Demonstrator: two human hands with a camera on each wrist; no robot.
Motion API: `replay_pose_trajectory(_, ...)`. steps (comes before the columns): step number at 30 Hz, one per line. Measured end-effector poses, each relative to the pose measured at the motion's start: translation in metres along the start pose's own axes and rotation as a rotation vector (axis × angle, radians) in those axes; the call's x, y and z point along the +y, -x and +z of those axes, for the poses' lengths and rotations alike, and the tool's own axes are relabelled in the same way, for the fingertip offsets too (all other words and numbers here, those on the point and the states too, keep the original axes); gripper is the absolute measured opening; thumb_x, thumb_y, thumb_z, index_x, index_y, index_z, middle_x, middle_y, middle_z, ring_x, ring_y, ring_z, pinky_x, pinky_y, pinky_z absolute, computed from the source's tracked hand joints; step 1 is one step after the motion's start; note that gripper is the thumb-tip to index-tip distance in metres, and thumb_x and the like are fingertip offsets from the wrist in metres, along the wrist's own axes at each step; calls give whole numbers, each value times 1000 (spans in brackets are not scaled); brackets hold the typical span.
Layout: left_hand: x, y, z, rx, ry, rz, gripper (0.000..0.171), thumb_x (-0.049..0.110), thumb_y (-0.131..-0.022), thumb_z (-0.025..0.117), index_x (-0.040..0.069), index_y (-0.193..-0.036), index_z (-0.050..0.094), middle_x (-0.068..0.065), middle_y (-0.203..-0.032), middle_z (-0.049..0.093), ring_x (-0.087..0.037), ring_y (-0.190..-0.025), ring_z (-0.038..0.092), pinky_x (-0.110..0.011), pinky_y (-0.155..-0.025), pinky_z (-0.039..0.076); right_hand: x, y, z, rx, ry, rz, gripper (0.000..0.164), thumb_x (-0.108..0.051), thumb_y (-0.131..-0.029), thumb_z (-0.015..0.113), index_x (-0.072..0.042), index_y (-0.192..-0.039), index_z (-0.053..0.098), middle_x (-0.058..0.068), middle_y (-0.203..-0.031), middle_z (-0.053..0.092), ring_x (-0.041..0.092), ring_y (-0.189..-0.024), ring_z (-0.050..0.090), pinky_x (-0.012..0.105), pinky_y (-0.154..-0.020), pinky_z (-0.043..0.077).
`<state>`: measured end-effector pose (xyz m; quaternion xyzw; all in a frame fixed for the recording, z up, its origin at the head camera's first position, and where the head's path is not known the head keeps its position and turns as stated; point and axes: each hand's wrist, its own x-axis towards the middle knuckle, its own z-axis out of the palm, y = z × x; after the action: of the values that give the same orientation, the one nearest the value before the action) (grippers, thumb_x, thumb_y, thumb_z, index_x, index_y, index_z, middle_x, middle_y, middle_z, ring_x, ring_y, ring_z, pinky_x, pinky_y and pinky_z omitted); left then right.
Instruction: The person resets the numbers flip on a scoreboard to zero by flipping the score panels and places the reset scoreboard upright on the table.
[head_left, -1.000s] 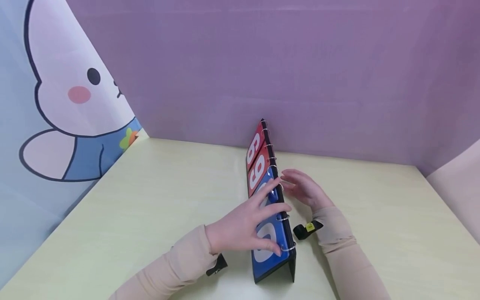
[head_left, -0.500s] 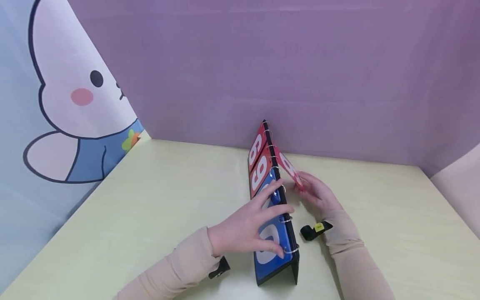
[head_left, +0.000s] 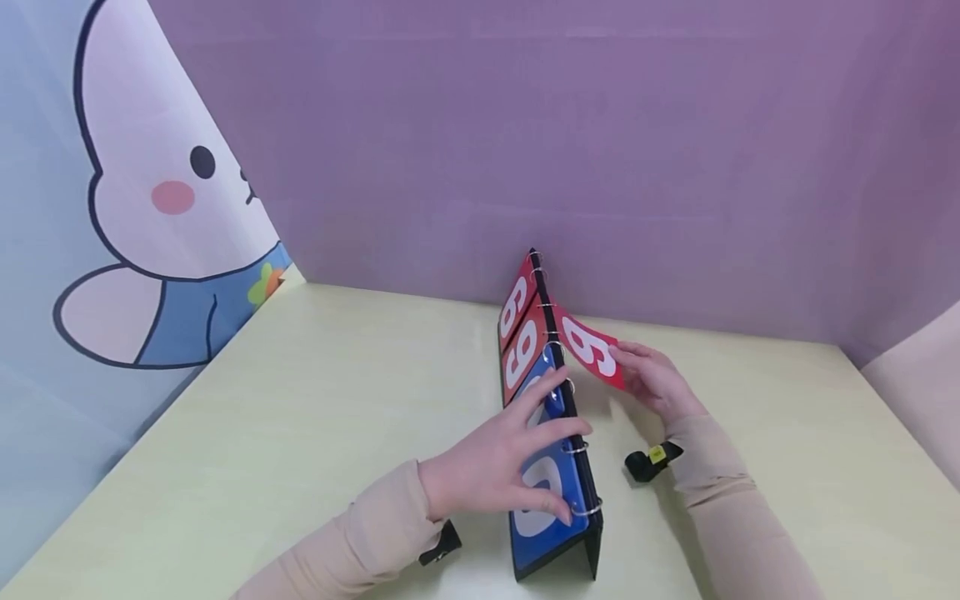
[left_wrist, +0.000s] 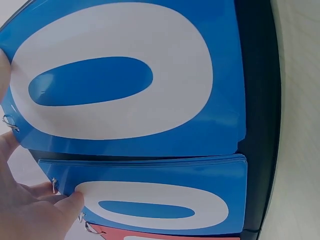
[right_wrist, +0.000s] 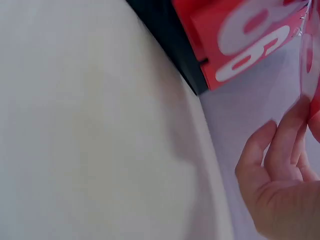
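Observation:
A tent-shaped flip scoreboard (head_left: 591, 533) stands lengthwise on the table, its number cards strung on metal rings along the top ridge. My left hand (head_left: 487, 467) lies spread across its left face, over the blue cards, with fingertips at the ridge and the thumb near the closest ring. Both blue cards (left_wrist: 185, 45) show a white 0 in the left wrist view. On the far side, my right hand (head_left: 660, 387) pinches the free edge of a red card (head_left: 596, 350) with a white digit, lifted away from the right face. The right wrist view shows my right fingers (right_wrist: 280, 150) at this card's edge.
Two red cards (head_left: 517, 304) with white digits lie on the left face's far half. A purple backdrop (head_left: 600, 167) rises behind the table (head_left: 375, 400). At the left, a cartoon cloth (head_left: 127, 208) hangs. Black wrist straps (head_left: 648, 462) sit at both cuffs.
My right hand has gone from beside the ridge to holding a red card, then moved right, swinging the card outward and up. My left hand keeps its place on the scoreboard.

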<state>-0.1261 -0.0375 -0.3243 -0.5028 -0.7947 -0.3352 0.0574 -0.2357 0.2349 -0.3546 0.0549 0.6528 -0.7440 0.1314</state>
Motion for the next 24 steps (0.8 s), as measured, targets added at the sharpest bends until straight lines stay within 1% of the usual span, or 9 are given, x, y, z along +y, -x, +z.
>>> replay_pose_trajectory(2,1,0,0,-13,7,-19,76,36,-70,82,18,-134,46,-8,-158,4,-26,-146,9,-43,-108,39,-8,1,-3,10,79,14,21,-23,-94,58,-14,-113,56,-13,-84,64,3,-76,62,16,-71,53)
replay_pose_trajectory(4,1,0,0,-29,15,-43,75,37,-71,81,20,-135,45,-5,-159,2,-25,-146,9,-42,-107,39,-17,1,-4,20,161,25,46,-28,-94,59,-6,-131,44,-11,-91,62,2,-78,62,16,-73,53)
replay_pose_trajectory(7,1,-1,-1,-40,27,-64,75,37,-72,81,22,-136,45,-3,-159,1,-23,-146,8,-40,-106,41,-32,3,-6,35,268,34,69,-35,-94,58,-1,-144,26,-4,-109,55,1,-83,61,16,-77,53)
replay_pose_trajectory(9,1,-2,-1,-42,33,-68,75,37,-72,81,22,-136,45,-2,-159,1,-22,-146,8,-39,-105,42,-42,6,-8,36,293,21,69,-37,-94,56,-2,-145,25,-1,-117,48,2,-87,59,16,-78,53)
replay_pose_trajectory(13,1,-2,0,-49,33,-76,74,38,-73,80,23,-136,45,0,-159,1,-21,-145,8,-38,-104,43,-65,15,-14,16,195,-9,43,-35,-94,56,-15,-129,40,-3,-117,43,4,-91,57,17,-77,54)
replay_pose_trajectory(16,1,-1,2,-51,32,-77,73,38,-73,80,24,-136,45,0,-159,0,-21,-145,9,-38,-104,43,-82,25,-17,-24,126,-39,30,-33,-95,56,-21,-119,43,-5,-116,43,5,-95,56,18,-76,54)
replay_pose_trajectory(20,1,0,2,-49,40,-75,73,37,-73,80,24,-136,44,0,-158,1,-21,-145,9,-37,-103,44,-98,40,-11,-102,89,-121,47,-29,-97,53,-19,-138,32,-6,-123,40,7,-104,52,20,-78,55)
replay_pose_trajectory(22,2,0,2,-49,40,-81,73,37,-73,80,24,-136,44,0,-158,0,-21,-145,9,-37,-103,44,-101,47,-3,-153,46,-205,56,-25,-97,51,-17,-145,23,-5,-127,39,9,-109,50,22,-79,55)
replay_pose_trajectory(24,2,1,1,-51,42,-89,73,37,-73,79,24,-136,44,0,-158,0,-21,-145,9,-37,-102,45,-100,53,8,-192,35,-315,58,-20,-98,50,-18,-147,20,-4,-129,39,11,-113,48,23,-81,55)
